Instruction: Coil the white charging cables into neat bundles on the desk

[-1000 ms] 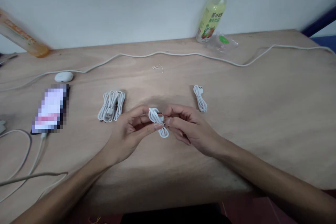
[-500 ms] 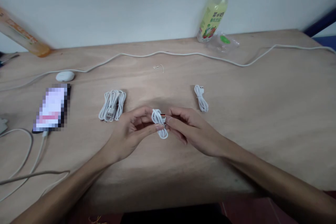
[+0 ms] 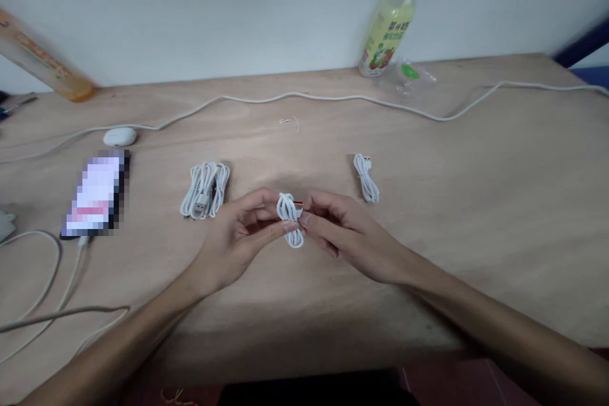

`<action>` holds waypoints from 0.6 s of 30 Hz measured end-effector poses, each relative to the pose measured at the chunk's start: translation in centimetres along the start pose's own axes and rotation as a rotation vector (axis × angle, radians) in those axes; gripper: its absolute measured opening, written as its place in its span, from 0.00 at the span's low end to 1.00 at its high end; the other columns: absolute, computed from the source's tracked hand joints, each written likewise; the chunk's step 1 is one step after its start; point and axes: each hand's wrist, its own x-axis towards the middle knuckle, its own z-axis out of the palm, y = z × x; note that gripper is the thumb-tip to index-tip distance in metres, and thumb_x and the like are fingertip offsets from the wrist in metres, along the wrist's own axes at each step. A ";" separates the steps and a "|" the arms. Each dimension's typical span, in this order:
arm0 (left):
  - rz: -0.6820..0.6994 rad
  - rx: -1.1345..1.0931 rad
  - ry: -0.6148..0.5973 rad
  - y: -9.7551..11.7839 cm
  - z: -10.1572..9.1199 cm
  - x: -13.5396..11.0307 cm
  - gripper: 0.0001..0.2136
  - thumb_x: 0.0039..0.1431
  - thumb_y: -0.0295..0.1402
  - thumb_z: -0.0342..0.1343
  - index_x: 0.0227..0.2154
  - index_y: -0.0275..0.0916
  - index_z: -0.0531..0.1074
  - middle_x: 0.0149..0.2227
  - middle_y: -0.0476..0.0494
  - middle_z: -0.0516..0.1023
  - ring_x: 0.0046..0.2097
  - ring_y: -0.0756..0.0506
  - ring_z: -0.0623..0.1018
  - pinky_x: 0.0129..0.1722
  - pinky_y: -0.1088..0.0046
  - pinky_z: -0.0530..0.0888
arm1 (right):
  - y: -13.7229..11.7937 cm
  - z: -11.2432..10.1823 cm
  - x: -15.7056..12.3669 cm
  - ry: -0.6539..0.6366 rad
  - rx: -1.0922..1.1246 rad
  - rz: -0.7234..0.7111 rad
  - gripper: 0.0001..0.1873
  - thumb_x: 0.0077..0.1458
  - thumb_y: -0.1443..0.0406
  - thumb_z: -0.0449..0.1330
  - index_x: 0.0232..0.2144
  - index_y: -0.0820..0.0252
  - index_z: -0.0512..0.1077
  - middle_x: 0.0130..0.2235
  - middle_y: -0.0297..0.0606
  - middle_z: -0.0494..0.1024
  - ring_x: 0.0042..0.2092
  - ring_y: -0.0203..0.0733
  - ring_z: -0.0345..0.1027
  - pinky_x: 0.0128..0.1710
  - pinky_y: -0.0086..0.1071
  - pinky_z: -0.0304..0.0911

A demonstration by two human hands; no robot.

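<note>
A coiled white USB cable [image 3: 294,238] is held above the table between my two hands. My left hand [image 3: 240,231] pinches the coil from the left, thumb in front. At its right side, the fingertips of my right hand [image 3: 345,228] close on the cable's plug end, where a little orange and black shows. The fingers hide part of the plug. A bundle of coiled white USB cables [image 3: 205,190] lies beyond my left hand. Another coiled white USB cable [image 3: 366,179] rests beyond my right hand.
A phone [image 3: 95,193] with a plugged cable and a white earbud case [image 3: 120,136] lie left. A long white cord [image 3: 333,98] crosses the back. Short white bits [image 3: 289,122] lie before it. An orange bottle [image 3: 52,63] and a yellow-green bottle [image 3: 387,32] stand by the wall.
Both hands keep their grip on the coiled cable, which has risen very slightly in view. The whole scene has shifted a touch to the right.
</note>
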 end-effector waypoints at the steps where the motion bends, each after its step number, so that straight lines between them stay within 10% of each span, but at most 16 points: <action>1: -0.005 -0.012 0.005 0.0 0.0 0.0 0.08 0.59 0.31 0.74 0.40 0.41 0.82 0.39 0.47 0.88 0.41 0.45 0.87 0.47 0.69 0.84 | 0.1 0.1 0.0 0.015 0.004 -0.016 0.16 0.70 0.55 0.62 0.32 0.56 0.68 0.26 0.24 0.63 0.25 0.33 0.51 0.24 0.31 0.48; 18: -0.229 -0.281 0.137 0.8 1.6 -0.8 0.26 0.58 0.32 0.75 0.60 0.40 0.78 0.36 0.48 0.89 0.37 0.47 0.87 0.42 0.72 0.83 | 1.5 0.4 -0.5 0.236 -0.747 -0.579 0.10 0.73 0.69 0.55 0.35 0.56 0.68 0.27 0.27 0.67 0.26 0.33 0.55 0.28 0.31 0.52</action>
